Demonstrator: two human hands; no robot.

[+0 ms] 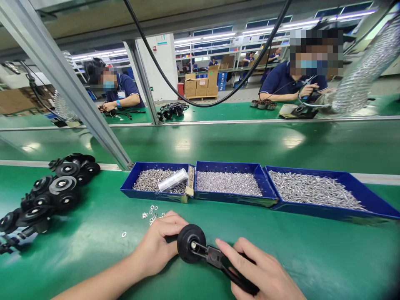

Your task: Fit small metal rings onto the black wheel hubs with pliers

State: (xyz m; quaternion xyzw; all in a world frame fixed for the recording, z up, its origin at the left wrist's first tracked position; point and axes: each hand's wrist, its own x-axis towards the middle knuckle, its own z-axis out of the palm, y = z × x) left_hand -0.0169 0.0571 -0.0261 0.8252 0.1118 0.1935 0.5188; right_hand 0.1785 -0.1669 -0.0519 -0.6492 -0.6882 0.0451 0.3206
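Note:
My left hand (161,243) is closed around the far side of a black round wheel-like part (184,246), its flat face turned toward me. In my right hand (259,266) are black-handled circlip pliers (215,256), held with the index finger stretched along them. The pliers' thin tips touch the metal shaft end at the middle of the black part. Whether a ring sits on the tips is too small to tell. Small loose retaining rings (153,216) lie on the green bench beyond my left hand, with a single ring (124,234) nearer my forearm.
Three blue bins stand in a row: a left bin (128,189) with metal pins and a clear tube (173,180), a middle bin (231,199) with tiny metal parts, a right bin (368,196) with longer pins. Black wheeled parts (62,185) are piled left. Co-workers sit across the bench.

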